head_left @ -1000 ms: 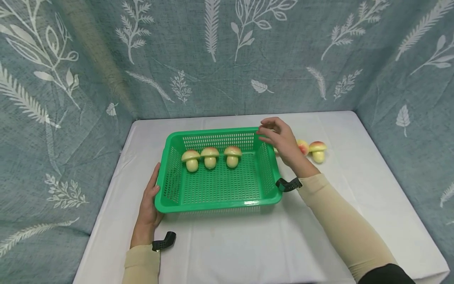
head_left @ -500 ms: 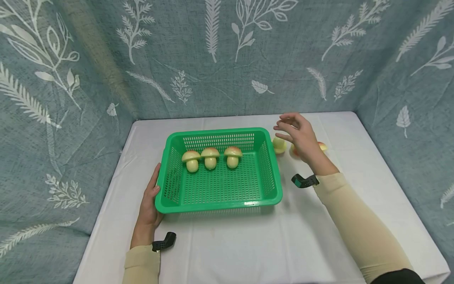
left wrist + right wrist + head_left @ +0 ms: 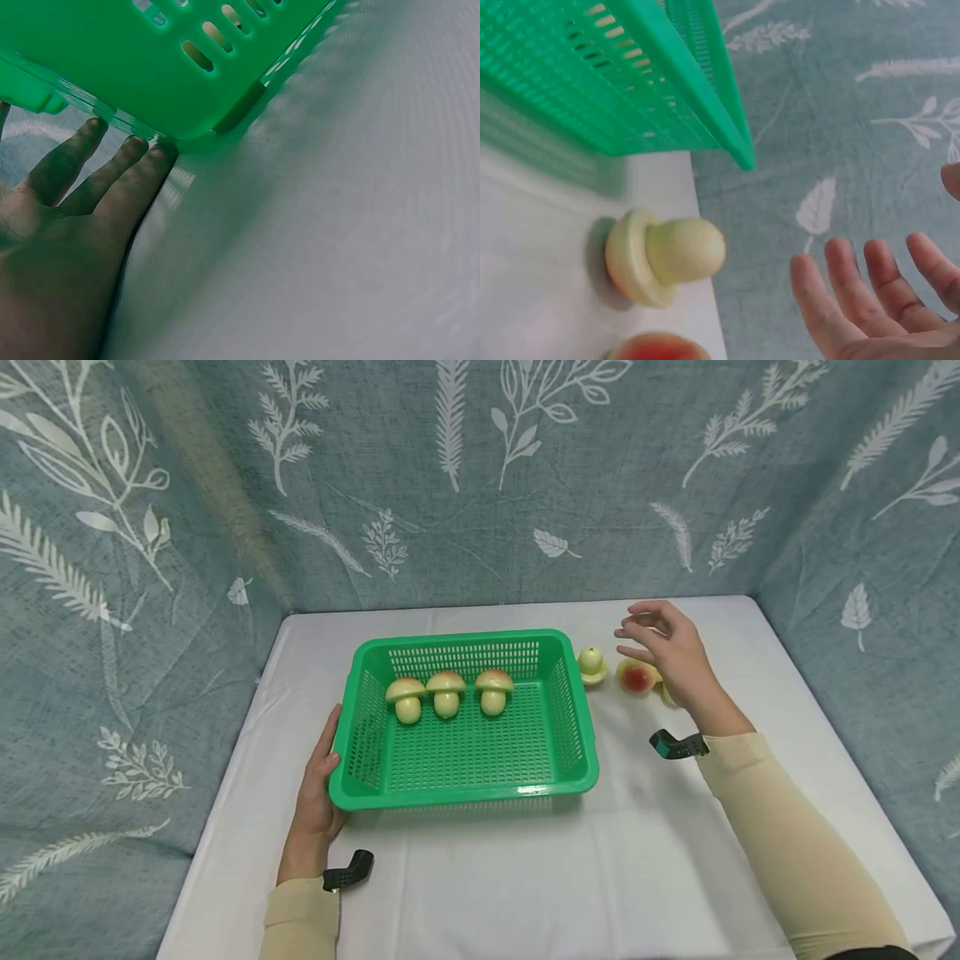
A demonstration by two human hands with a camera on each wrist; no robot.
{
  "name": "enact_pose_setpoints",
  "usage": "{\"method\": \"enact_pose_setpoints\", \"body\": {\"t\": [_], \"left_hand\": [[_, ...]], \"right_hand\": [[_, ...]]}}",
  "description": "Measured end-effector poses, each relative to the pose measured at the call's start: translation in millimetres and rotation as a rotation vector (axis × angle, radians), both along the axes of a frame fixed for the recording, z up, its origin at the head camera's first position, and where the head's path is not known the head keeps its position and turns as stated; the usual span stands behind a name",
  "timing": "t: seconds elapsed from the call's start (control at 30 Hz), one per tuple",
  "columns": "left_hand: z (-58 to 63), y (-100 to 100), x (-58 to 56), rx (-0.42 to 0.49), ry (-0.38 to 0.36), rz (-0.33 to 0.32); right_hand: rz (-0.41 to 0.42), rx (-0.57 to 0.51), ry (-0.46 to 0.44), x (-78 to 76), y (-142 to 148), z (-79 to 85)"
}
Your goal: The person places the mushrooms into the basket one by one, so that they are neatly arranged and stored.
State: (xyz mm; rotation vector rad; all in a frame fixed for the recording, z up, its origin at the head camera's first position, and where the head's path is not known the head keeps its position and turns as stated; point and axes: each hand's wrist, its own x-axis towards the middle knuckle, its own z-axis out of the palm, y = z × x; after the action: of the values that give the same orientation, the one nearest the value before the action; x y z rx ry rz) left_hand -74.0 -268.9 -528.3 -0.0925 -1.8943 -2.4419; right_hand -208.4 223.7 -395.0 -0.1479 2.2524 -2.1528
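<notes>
A green basket holds three toy mushrooms in a row: a left one, a middle one and a right one. My left hand lies against the basket's left side; in the left wrist view its fingers are extended and touch the wall low down. My right hand hovers over the table at the right, fingers loosely bent, holding nothing. Below it lie a red-and-yellow rounded piece and a partly hidden yellow piece. An upside-down mushroom stands beside the basket, stem up.
A white cloth covers the table. Blue-grey leaf-patterned curtains hang behind it and at both sides. A black wrist device sits on the left wrist, another device on the right.
My right hand has moved right, from the basket's back right corner to above the pieces on the table, uncovering the upside-down mushroom. The left hand and basket have stayed put.
</notes>
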Motion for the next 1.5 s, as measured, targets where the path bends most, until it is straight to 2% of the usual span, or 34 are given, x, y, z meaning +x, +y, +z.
{"method": "enact_pose_setpoints", "body": {"t": [0.33, 0.53, 0.73, 0.9, 1.17, 1.37, 1.5], "left_hand": [[1.1, 0.7, -0.5, -0.001, -0.002, 0.004], [1.2, 1.6, -0.5, -0.010, -0.023, 0.015], [1.2, 1.9, -0.8, 0.000, -0.024, 0.019], [1.8, 1.8, -1.0, 0.007, -0.024, 0.015], [2.4, 1.1, 0.2, 0.007, -0.019, 0.012], [2.5, 0.2, 1.2, 0.006, -0.025, 0.016], [1.9, 0.6, 1.3, 0.010, -0.030, 0.016]], "right_hand": [[-0.076, 0.017, 0.020, 3.3, 22.8, 0.6], [-0.096, -0.011, 0.036, 6.6, 35.5, 1.3], [-0.126, 0.037, 0.047, 6.8, 55.2, 5.9], [-0.105, 0.088, 0.012, 9.4, 76.9, 7.8], [-0.039, 0.031, -0.050, 11.8, 105.9, 2.2], [-0.002, 0.228, -0.118, 11.5, 118.6, -11.7], [0.009, 0.237, -0.126, 9.5, 124.9, -17.6]]}}
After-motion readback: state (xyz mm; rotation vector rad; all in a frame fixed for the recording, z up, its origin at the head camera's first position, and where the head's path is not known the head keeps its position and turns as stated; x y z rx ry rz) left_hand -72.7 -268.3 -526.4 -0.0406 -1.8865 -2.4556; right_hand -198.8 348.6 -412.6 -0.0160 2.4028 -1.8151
